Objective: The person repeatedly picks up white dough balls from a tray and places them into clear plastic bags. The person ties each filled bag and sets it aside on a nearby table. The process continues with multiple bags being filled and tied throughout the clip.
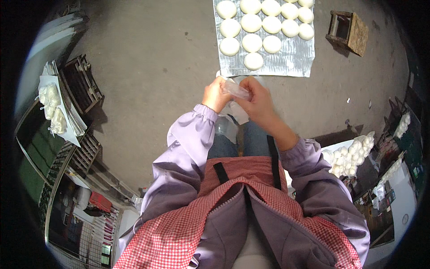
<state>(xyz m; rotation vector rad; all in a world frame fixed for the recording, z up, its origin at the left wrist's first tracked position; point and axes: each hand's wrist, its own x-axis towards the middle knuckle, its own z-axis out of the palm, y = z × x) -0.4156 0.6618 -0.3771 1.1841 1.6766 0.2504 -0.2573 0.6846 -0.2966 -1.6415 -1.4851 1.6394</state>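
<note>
Just below a metal-looking sheet (289, 64) that bears rows of round white buns (253, 61), my two hands are close together. My left hand (216, 94) grips one side of a clear plastic bag (237, 90). My right hand (256, 99) pinches the bag's other side, its fingers curled inwards. Thin plastic hangs below the hands over my knees; what it contains cannot be told. The buns lie apart from my hands, most of them towards the sheet's upper part.
A wooden stool (357, 33) stands on the floor at the upper right. At the left, bagged white pieces (50, 95) lie on a white board on a stack. Many more bagged buns (349, 156) are at the right, beside my right sleeve.
</note>
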